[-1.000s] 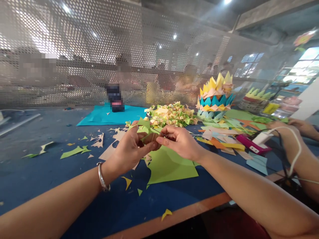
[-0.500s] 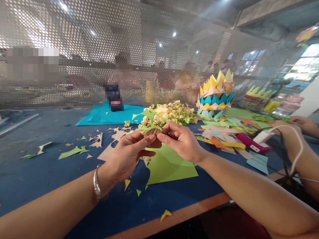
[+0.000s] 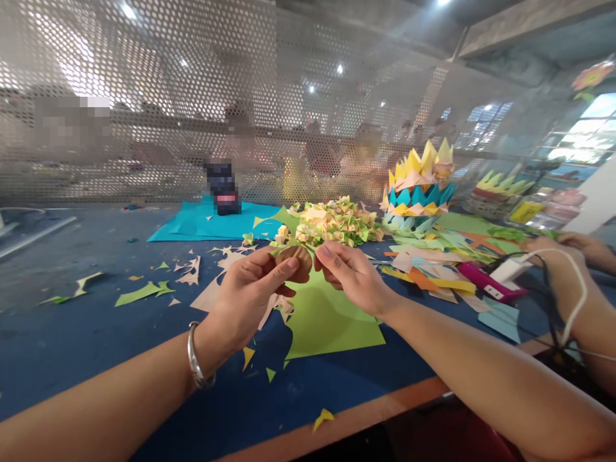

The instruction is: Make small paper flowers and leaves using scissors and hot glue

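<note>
I make out a clear container (image 3: 543,217) toward the worktop's (image 3: 96,250) far right corner, with pink and yellow shapes at it; whether they sit inside, I can't tell. Just left of it, a basket-like holder (image 3: 491,203) bears pale green pointed petals.

My left hand (image 3: 250,289) pinches a rounded brown piece (image 3: 300,263) between thumb and fingers, above the green sheet (image 3: 337,321). My right hand (image 3: 353,276) is narrowed around a thin dark tool (image 3: 309,248), mostly hidden by the fingers. Half a second ago its dark shaft showed plainly and my right thumb lay against the brown piece; now the thumb has drawn back just beside it.

The green sheet stops short of the worktop's near edge, where a yellow scrap (image 3: 323,419) lies. Toward the left edge, loose scraps lie well apart, so I have most room there. Beyond my hands, a heap of folded paper (image 3: 337,221) and a tiered paper crown (image 3: 421,199) crowd the far edge; toward the right edge, a pink power strip (image 3: 488,282) and a co-worker's arm (image 3: 563,276) hem me in.
</note>
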A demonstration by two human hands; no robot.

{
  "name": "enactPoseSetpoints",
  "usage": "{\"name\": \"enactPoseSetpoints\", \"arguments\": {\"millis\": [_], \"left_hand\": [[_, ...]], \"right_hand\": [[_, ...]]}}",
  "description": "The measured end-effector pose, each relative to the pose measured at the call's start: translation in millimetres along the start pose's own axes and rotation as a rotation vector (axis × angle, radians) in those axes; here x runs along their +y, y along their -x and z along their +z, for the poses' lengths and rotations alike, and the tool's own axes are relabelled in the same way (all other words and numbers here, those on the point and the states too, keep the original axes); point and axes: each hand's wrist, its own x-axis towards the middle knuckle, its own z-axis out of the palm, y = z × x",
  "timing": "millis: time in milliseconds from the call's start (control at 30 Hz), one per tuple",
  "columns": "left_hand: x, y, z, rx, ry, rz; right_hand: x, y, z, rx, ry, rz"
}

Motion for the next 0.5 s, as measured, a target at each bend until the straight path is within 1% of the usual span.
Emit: {"name": "enactPoseSetpoints", "arguments": {"millis": [267, 500], "left_hand": [[2.2, 1.2, 0.6, -0.007, -0.021, -0.044], [2.8, 1.6, 1.2, -0.025, -0.060, -0.038]], "right_hand": [[-1.1, -0.4, 0.7, -0.028, 0.040, -0.015], [1.1, -0.7, 0.0, -0.035, 0.053, -0.045]]}}
